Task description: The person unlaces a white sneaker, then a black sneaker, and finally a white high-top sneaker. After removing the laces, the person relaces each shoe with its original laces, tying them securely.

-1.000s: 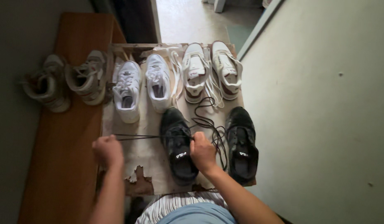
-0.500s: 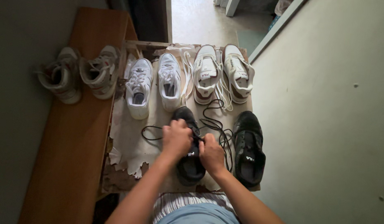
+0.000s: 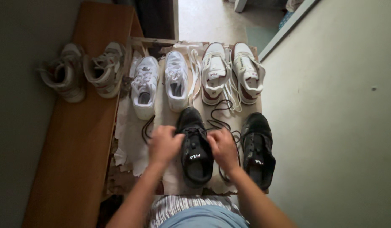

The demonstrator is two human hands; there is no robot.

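A long wooden bench point(image 3: 73, 169) runs along the left side, and beside it a worn sheet of paper point(image 3: 128, 143) covers a low board. On this paper stand four white sneakers in a row at the far end, and two black sneakers nearer to the person. The left black sneaker point(image 3: 195, 152) lies between both hands, toe pointing away. It looks light, with a soft upper and a stiffer sole, so I judge the sides of the sole give the firmest hold. Its black shoelace point(image 3: 147, 126) is thin and limp; it loops loose on the paper and probably slips easily, so it is best pinched near the eyelets. The left hand point(image 3: 165, 144) and the right hand point(image 3: 223, 148) are curled at the lacing; whether they pinch the lace, I cannot tell.
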